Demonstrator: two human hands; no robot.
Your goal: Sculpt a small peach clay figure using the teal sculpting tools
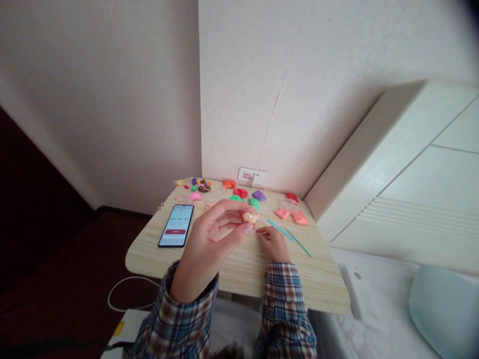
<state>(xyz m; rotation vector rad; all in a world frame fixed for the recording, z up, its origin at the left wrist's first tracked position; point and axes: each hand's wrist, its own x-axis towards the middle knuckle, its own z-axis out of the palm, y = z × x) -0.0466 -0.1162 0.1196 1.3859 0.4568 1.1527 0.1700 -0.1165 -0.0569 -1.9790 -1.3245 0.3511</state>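
Observation:
My left hand (211, 232) is raised above the table, pinching a small peach-coloured lump of modelling clay (250, 217) between thumb and fingertips. A whitish spot shows on the lump's near side. Lower and to the right, my right hand (274, 243) is at the tabletop with its fingers curled and drawn together. Whatever may be between those fingertips is too small to make out. Two turquoise modelling tools lie just right of that hand: a wider one (280, 229) and a thin one (299, 243).
On the wooden table (239, 269), a phone (175, 226) showing a timer lies left. Along the back are an orange clay pack (229, 184), a purple one (259, 195), green clay (254, 203), salmon packs (299, 217) and small coloured pieces (204, 186). A wall socket (252, 175) is behind.

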